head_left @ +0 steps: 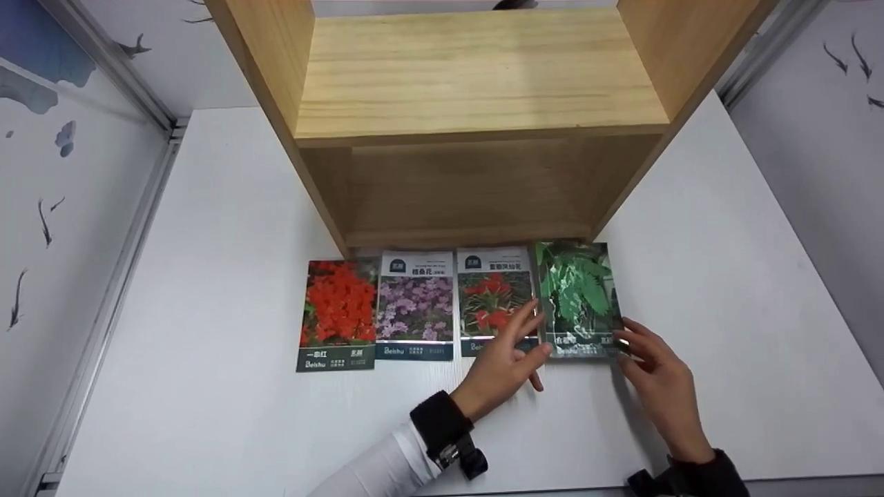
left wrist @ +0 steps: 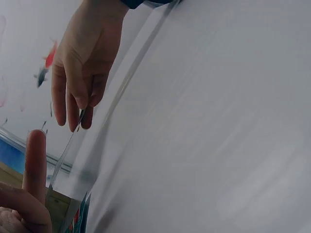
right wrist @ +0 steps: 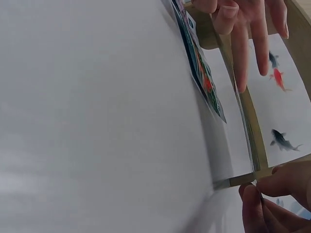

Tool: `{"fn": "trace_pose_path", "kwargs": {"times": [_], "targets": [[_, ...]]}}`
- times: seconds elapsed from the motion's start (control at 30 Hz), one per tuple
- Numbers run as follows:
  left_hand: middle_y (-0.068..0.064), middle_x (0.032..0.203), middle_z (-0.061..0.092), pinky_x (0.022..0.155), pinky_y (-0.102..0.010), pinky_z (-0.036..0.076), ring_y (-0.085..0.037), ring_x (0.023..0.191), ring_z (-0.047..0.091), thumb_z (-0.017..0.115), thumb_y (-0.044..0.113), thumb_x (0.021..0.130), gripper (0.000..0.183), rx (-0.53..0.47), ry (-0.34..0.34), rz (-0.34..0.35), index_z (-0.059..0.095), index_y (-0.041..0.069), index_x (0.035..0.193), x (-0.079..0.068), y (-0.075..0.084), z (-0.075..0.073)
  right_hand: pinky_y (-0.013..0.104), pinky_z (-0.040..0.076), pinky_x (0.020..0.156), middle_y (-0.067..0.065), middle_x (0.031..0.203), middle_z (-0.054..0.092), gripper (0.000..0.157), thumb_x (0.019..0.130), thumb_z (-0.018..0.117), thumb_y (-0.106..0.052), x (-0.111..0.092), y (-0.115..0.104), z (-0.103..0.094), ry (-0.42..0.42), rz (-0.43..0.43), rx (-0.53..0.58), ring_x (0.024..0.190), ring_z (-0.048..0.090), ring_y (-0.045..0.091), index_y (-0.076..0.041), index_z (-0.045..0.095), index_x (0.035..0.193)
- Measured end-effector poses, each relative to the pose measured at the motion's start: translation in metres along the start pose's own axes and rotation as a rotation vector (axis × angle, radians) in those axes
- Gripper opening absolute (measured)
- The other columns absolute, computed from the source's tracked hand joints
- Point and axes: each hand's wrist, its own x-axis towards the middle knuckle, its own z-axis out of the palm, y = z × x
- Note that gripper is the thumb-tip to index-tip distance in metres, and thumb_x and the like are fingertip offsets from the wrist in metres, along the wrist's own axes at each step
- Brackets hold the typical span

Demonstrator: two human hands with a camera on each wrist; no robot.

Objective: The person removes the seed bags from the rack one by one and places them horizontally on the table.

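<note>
The right hand (head_left: pixel 659 386) pinches the right edge of a seed packet (head_left: pixel 577 297) with a green-leaf picture, thumb and fingers on either side. In the right wrist view that packet shows almost edge-on, raised off the table. The left hand (head_left: pixel 501 369) is at its left edge, fingers extended and fingertips right at the packet. Left of it lie three more seed packets in a row: one with red blooms and green leaves (head_left: pixel 487 286), a purple-flowered one (head_left: pixel 418 304) and an all-red one (head_left: pixel 338 304). The left fingers partly cover the nearest of these.
A wooden shelf unit (head_left: pixel 483 83) stands on the white table (head_left: pixel 207 310) just behind the packets, its lower front edge close to their tops. Printed panels with fish and ink motifs (head_left: pixel 76 172) rise at the left and right sides.
</note>
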Motion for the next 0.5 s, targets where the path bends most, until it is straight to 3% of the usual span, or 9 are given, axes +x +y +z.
{"fn": "trace_pose_path", "kwargs": {"times": [0.13,0.27,0.5], "targets": [[-0.006,0.142,0.031,0.044,-0.021,0.037,-0.028,0.058,0.063,0.052,0.029,0.091,0.063,-0.004,-0.008,-0.025,0.017,0.027,0.142,0.003,-0.005,0.001,0.009,0.041,0.072,-0.002,0.127,0.049,0.04,0.077,0.06,0.008,0.001,0.003,0.002,-0.001,-0.017,-0.031,0.099,0.057,0.016,-0.012,0.062,0.112],[-0.004,0.143,0.029,0.042,-0.022,0.034,-0.026,0.057,0.063,0.052,0.03,0.091,0.064,-0.005,-0.008,-0.037,0.016,0.025,0.143,0.009,-0.021,0.003,0.008,0.04,0.071,0.002,0.127,0.048,0.041,0.076,0.057,0.01,0.002,0.005,0.005,-0.008,-0.047,-0.058,0.099,0.057,0.02,-0.009,0.061,0.112],[0.003,0.143,0.029,0.038,-0.026,0.033,-0.018,0.055,0.063,0.05,0.037,0.09,0.064,0.036,-0.005,-0.039,0.014,0.03,0.143,0.014,-0.039,0.007,0.01,0.041,0.068,0.003,0.126,0.049,0.043,0.076,0.058,0.009,0.003,0.009,0.005,-0.026,-0.048,-0.089,0.097,0.057,0.021,-0.01,0.06,0.114]]}}
